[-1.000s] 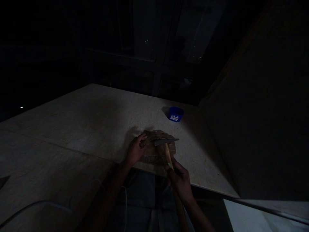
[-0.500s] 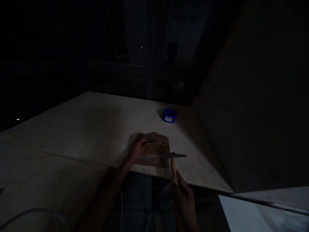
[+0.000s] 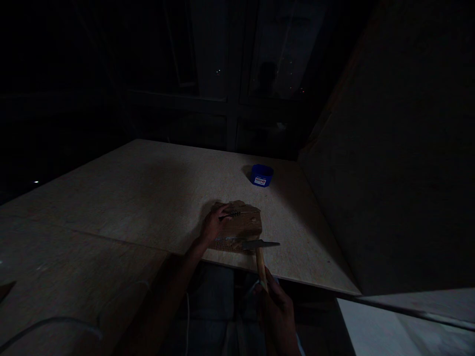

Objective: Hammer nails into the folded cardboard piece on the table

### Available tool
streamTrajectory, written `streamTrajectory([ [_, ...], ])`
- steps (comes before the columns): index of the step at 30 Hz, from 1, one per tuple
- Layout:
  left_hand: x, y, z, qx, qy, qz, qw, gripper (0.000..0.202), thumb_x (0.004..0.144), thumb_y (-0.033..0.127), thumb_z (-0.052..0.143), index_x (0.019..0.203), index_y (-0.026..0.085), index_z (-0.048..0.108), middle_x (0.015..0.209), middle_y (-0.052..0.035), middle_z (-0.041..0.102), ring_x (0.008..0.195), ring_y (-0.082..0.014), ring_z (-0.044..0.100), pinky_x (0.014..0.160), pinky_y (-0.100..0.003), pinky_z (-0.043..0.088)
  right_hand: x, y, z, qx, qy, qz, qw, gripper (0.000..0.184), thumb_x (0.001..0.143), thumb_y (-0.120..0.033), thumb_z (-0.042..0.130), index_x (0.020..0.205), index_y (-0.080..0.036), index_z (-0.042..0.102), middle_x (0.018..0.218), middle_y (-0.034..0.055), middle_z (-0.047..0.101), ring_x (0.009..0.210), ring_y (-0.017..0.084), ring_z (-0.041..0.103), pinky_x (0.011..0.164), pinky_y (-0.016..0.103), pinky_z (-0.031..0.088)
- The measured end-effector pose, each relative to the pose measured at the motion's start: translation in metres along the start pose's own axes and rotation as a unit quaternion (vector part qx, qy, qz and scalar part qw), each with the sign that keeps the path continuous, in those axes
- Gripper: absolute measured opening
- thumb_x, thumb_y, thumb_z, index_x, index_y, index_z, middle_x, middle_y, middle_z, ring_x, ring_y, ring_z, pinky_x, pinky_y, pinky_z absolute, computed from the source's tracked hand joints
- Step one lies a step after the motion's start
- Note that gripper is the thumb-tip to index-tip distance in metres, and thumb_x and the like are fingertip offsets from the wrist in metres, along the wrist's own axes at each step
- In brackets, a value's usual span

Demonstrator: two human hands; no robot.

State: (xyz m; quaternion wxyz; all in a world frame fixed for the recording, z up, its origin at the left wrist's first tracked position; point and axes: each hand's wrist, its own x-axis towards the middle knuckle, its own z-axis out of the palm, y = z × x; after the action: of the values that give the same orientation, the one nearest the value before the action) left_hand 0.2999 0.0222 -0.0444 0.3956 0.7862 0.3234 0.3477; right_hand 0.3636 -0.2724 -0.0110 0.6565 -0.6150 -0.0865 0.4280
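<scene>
In my right hand (image 3: 276,301) is a hammer (image 3: 260,244), gripped by its wooden handle, its narrow metal head level above the table's front edge. A brown, rough-edged block (image 3: 243,227) lies flat on the table, with a perforated strip (image 3: 228,245) along its near side. My left hand (image 3: 213,225) rests on the block's left part, thumb and fingers closed around a dark ridged piece (image 3: 234,213). The dim light hides what that piece is. The hammer head is close to the block's near right corner; whether they touch I cannot tell.
A blue plastic tub (image 3: 261,176) with a label stands on the pale table (image 3: 178,173) behind the block. To the right rises a dark panel (image 3: 382,198). A cable (image 3: 52,321) lies at the lower left. Dark window panes fill the back.
The hammer and my right hand have shifted slightly left and down, toward me. My left hand stays on the block.
</scene>
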Motion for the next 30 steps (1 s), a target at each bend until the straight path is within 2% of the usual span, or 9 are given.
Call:
streamTrajectory([
  [3,0.002,-0.001,-0.002,-0.010,-0.016,0.003,1.000,0.049,0.085,0.023,0.069,0.132,0.022,0.058,0.117,-0.0088,0.073,0.101,-0.0233,0.073,0.096,-0.041,0.055,-0.003,-0.002,0.002,0.006,-0.005,0.003,1.000,0.086,0.070,-0.056,0.082,0.141,-0.014,0.058,0.057,-0.0048,0.053,0.040,0.008,0.040,0.036,0.019,0.032],
  [9,0.005,0.001,-0.006,-0.006,-0.039,-0.004,0.999,0.048,0.085,0.024,0.069,0.132,0.021,0.059,0.100,-0.0068,0.078,0.101,-0.0243,0.073,0.098,-0.042,0.054,-0.002,-0.003,0.002,0.010,-0.003,-0.008,1.000,0.081,0.070,-0.054,0.082,0.138,-0.015,0.061,0.059,-0.0040,0.054,0.041,0.008,0.040,0.035,0.019,0.034],
  [14,0.006,0.004,-0.008,-0.025,-0.043,-0.010,0.999,0.047,0.083,0.023,0.070,0.129,0.019,0.061,0.099,-0.0077,0.078,0.099,-0.0248,0.073,0.097,-0.043,0.054,-0.004,-0.001,0.002,0.018,0.006,-0.002,1.000,0.080,0.068,-0.052,0.084,0.137,-0.016,0.062,0.057,-0.0050,0.052,0.041,0.008,0.039,0.036,0.019,0.032],
  [18,0.005,0.009,-0.008,-0.052,-0.041,-0.015,0.998,0.049,0.081,0.025,0.072,0.128,0.018,0.061,0.105,-0.0099,0.077,0.104,-0.0253,0.071,0.101,-0.044,0.051,-0.004,-0.002,0.003,0.021,0.006,-0.004,1.000,0.084,0.067,-0.053,0.084,0.138,-0.014,0.061,0.058,-0.0045,0.053,0.042,0.008,0.040,0.036,0.018,0.032],
  [22,0.005,0.016,-0.014,-0.100,-0.044,-0.021,0.994,0.058,0.075,0.027,0.077,0.129,0.017,0.058,0.116,-0.0120,0.074,0.113,-0.0260,0.068,0.104,-0.044,0.049,0.000,-0.013,0.007,-0.033,-0.015,-0.013,0.999,0.089,0.065,-0.057,0.083,0.138,-0.012,0.060,0.054,-0.0053,0.053,0.039,0.008,0.041,0.034,0.019,0.034],
  [24,0.002,0.023,-0.023,-0.107,-0.027,-0.018,0.994,0.060,0.073,0.030,0.079,0.128,0.019,0.058,0.121,-0.0120,0.072,0.116,-0.0259,0.066,0.104,-0.044,0.049,0.002,-0.021,0.011,-0.061,-0.035,-0.023,0.997,0.086,0.069,-0.058,0.080,0.138,-0.013,0.059,0.054,-0.0056,0.053,0.038,0.009,0.042,0.034,0.019,0.035],
  [27,-0.020,0.039,-0.042,-0.097,0.056,-0.026,0.993,0.057,0.073,0.038,0.078,0.125,0.020,0.060,0.124,-0.0115,0.070,0.118,-0.0262,0.065,0.103,-0.043,0.049,0.005,-0.032,0.025,-0.088,-0.072,-0.043,0.993,0.073,0.075,-0.059,0.074,0.132,-0.014,0.063,0.059,-0.0032,0.059,0.036,0.008,0.043,0.032,0.018,0.034],
  [30,-0.066,0.057,-0.051,-0.114,0.176,-0.121,0.970,0.050,0.081,0.051,0.068,0.119,0.019,0.061,0.117,-0.0134,0.072,0.114,-0.0275,0.067,0.094,-0.041,0.054,0.010,-0.038,0.045,-0.100,-0.115,-0.069,0.986,0.066,0.081,-0.057,0.069,0.130,-0.015,0.063,0.069,-0.0004,0.065,0.036,0.008,0.045,0.032,0.019,0.035],
])
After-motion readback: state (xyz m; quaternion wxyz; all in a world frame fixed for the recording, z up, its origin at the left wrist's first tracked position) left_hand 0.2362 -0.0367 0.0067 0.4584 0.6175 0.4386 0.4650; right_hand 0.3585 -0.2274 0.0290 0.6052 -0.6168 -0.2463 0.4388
